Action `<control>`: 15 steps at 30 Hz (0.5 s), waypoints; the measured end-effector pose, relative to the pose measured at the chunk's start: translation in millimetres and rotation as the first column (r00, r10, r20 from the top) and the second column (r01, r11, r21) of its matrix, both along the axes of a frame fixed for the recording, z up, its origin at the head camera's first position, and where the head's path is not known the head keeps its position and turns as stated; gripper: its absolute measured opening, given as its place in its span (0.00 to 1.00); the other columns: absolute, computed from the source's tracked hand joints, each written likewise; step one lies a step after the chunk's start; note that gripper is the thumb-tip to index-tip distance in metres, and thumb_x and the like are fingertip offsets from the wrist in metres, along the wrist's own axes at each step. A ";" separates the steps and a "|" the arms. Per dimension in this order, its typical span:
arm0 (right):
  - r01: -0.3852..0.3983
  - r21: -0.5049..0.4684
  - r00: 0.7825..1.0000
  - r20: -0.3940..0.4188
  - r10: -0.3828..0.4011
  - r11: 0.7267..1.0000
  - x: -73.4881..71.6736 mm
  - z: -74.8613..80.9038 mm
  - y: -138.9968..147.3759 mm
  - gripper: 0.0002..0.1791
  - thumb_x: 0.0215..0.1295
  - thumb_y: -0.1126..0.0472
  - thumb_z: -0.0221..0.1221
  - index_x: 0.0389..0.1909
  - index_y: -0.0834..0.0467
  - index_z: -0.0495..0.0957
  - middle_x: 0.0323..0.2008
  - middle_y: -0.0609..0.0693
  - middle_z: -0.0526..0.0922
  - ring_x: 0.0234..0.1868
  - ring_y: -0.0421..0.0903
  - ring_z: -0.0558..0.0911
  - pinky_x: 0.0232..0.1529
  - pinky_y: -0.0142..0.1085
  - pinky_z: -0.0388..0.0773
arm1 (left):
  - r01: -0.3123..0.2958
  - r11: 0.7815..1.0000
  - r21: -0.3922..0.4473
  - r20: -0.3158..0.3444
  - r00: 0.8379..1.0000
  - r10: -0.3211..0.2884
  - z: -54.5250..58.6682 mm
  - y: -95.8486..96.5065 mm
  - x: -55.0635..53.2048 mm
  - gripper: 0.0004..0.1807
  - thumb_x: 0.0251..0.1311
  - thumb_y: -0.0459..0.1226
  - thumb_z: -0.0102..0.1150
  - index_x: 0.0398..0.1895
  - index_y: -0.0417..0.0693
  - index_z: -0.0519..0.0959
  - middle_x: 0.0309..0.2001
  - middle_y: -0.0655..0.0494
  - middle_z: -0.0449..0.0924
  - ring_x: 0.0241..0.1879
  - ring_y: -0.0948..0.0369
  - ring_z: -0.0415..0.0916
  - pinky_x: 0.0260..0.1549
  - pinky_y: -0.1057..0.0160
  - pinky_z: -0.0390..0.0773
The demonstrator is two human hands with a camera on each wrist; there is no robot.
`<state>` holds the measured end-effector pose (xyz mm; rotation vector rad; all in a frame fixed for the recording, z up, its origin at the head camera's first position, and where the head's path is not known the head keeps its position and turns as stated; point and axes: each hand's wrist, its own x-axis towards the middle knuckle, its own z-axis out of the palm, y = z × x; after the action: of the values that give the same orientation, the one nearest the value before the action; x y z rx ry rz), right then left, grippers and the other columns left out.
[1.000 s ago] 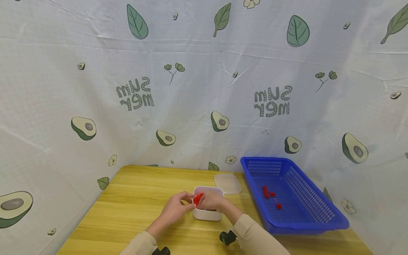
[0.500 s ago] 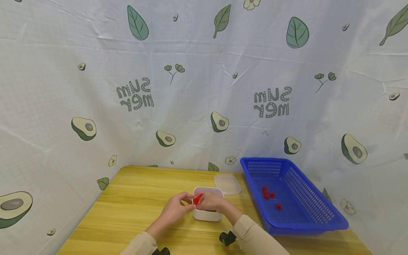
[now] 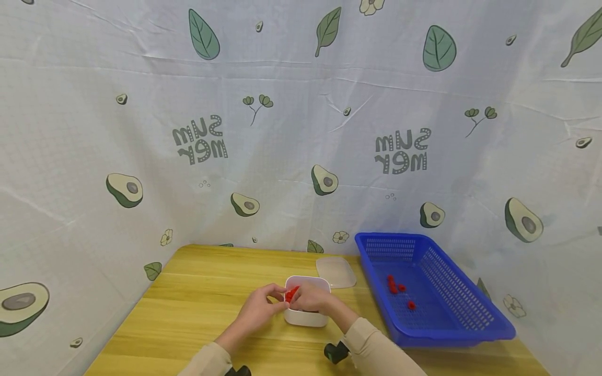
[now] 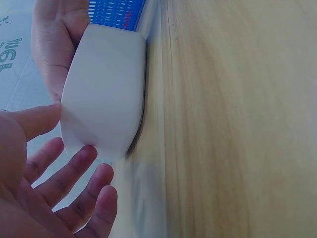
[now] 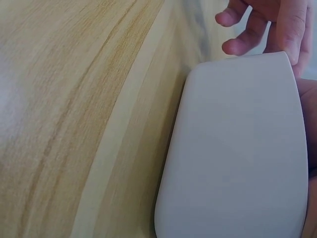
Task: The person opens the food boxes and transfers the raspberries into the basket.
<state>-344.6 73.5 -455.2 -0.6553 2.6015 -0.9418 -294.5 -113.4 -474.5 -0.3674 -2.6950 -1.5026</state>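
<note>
A white open-topped box (image 3: 305, 318) stands on the wooden table, holding small red pieces (image 3: 291, 294) at its left end. My left hand (image 3: 260, 309) holds the box's left end, thumb at the near rim and fingers around the corner, as the left wrist view shows. My right hand (image 3: 311, 298) reaches down into the box beside the red pieces. Its fingertips are hidden, so I cannot tell whether it grips one. In the right wrist view the box's side wall (image 5: 237, 148) covers the hand's work.
Right of the box stands a blue perforated basket (image 3: 451, 334) with several small red ring-like pieces (image 3: 392, 284) in it. A translucent flat lid (image 3: 336, 271) lies behind the box. A printed white curtain (image 3: 282, 156) hangs behind the wooden table (image 3: 207, 292).
</note>
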 end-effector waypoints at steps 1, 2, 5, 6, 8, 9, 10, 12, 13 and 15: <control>-0.005 -0.003 1.000 -0.002 0.005 1.000 -0.1 0.0 0.2 0.14 0.61 0.60 0.65 0.17 0.57 0.81 0.13 0.43 0.67 0.17 0.40 0.64 0.21 0.31 0.60 | 0.000 1.000 0.000 0.001 1.000 0.000 -0.1 0.0 0.0 0.18 0.61 0.43 0.69 0.53 0.51 0.82 0.42 0.57 0.84 0.36 0.58 0.75 0.33 0.59 0.75; -0.011 -0.004 1.000 -0.004 0.011 1.000 -0.4 -0.4 0.4 0.14 0.61 0.60 0.65 0.16 0.57 0.80 0.12 0.42 0.66 0.16 0.40 0.64 0.21 0.31 0.59 | 0.000 1.000 0.000 0.001 1.000 0.000 -0.3 0.0 -0.1 0.18 0.61 0.44 0.69 0.53 0.51 0.82 0.42 0.57 0.84 0.36 0.58 0.75 0.33 0.59 0.75; -0.028 -0.007 1.000 -0.008 0.028 1.000 -0.9 -0.5 0.7 0.15 0.61 0.61 0.64 0.14 0.57 0.79 0.11 0.42 0.65 0.14 0.39 0.61 0.19 0.30 0.57 | 0.000 1.000 -0.002 0.000 1.000 0.000 -0.5 0.0 -0.2 0.18 0.61 0.44 0.69 0.53 0.51 0.82 0.42 0.57 0.84 0.36 0.59 0.75 0.33 0.59 0.74; -0.031 -0.010 0.999 -0.008 0.031 0.999 -1.0 -0.4 0.6 0.16 0.61 0.61 0.64 0.14 0.56 0.78 0.11 0.41 0.64 0.14 0.39 0.61 0.19 0.30 0.57 | 0.001 1.000 -0.002 -0.002 1.000 -0.001 -0.6 -0.1 -0.3 0.18 0.61 0.44 0.69 0.53 0.51 0.82 0.42 0.57 0.84 0.36 0.59 0.75 0.33 0.59 0.74; -0.037 -0.014 0.999 -0.010 0.037 0.999 -1.5 -0.5 0.5 0.16 0.62 0.61 0.64 0.14 0.56 0.78 0.11 0.41 0.64 0.14 0.39 0.61 0.19 0.30 0.57 | 0.001 1.000 -0.005 -0.003 1.000 -0.001 -0.9 -0.2 -0.5 0.18 0.61 0.43 0.69 0.53 0.51 0.82 0.42 0.58 0.84 0.36 0.59 0.75 0.33 0.59 0.74; -0.038 -0.016 0.999 -0.009 0.038 0.999 -1.5 -0.5 0.4 0.16 0.62 0.61 0.64 0.14 0.56 0.78 0.11 0.41 0.64 0.13 0.39 0.60 0.18 0.30 0.56 | 0.001 1.000 -0.005 -0.003 1.000 -0.001 -1.0 -0.3 -0.6 0.18 0.61 0.43 0.69 0.53 0.51 0.82 0.42 0.58 0.84 0.36 0.59 0.75 0.33 0.59 0.75; -0.040 -0.018 0.999 -0.010 0.040 0.999 -1.4 -0.6 0.4 0.16 0.62 0.61 0.64 0.14 0.56 0.78 0.11 0.41 0.64 0.13 0.39 0.60 0.18 0.30 0.56 | 0.002 1.000 -0.006 -0.003 1.000 -0.002 -1.1 -0.4 -0.7 0.18 0.61 0.43 0.69 0.53 0.51 0.82 0.42 0.59 0.84 0.36 0.59 0.75 0.33 0.59 0.75; -0.048 -0.026 0.999 -0.013 0.047 0.999 -1.7 -1.0 0.3 0.17 0.62 0.62 0.64 0.13 0.55 0.77 0.11 0.41 0.63 0.13 0.39 0.60 0.18 0.30 0.55 | 0.002 1.000 -0.008 -0.004 1.000 -0.002 -1.1 -0.4 -1.0 0.18 0.61 0.44 0.69 0.53 0.51 0.82 0.42 0.59 0.84 0.36 0.59 0.75 0.33 0.59 0.75; -0.051 -0.029 0.999 -0.014 0.051 0.998 -2.0 -1.3 0.4 0.17 0.62 0.62 0.64 0.13 0.55 0.77 0.11 0.41 0.63 0.13 0.39 0.60 0.18 0.30 0.55 | 0.002 1.000 -0.009 -0.004 1.000 -0.002 -1.1 -0.4 -1.1 0.18 0.61 0.44 0.69 0.53 0.51 0.82 0.42 0.59 0.84 0.36 0.59 0.75 0.33 0.59 0.75; -0.055 -0.039 0.998 -0.009 0.055 0.998 -2.5 -1.3 0.4 0.17 0.62 0.63 0.64 0.12 0.54 0.76 0.11 0.40 0.63 0.13 0.38 0.60 0.17 0.30 0.55 | 0.002 1.000 -0.010 -0.004 1.000 -0.002 -1.1 -0.5 -1.3 0.19 0.60 0.44 0.70 0.53 0.51 0.82 0.42 0.59 0.85 0.36 0.59 0.75 0.33 0.59 0.75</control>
<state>-347.1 73.9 -456.5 -0.7378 2.5639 -0.9773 -295.8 -113.9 -475.6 -0.3738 -2.7009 -1.4873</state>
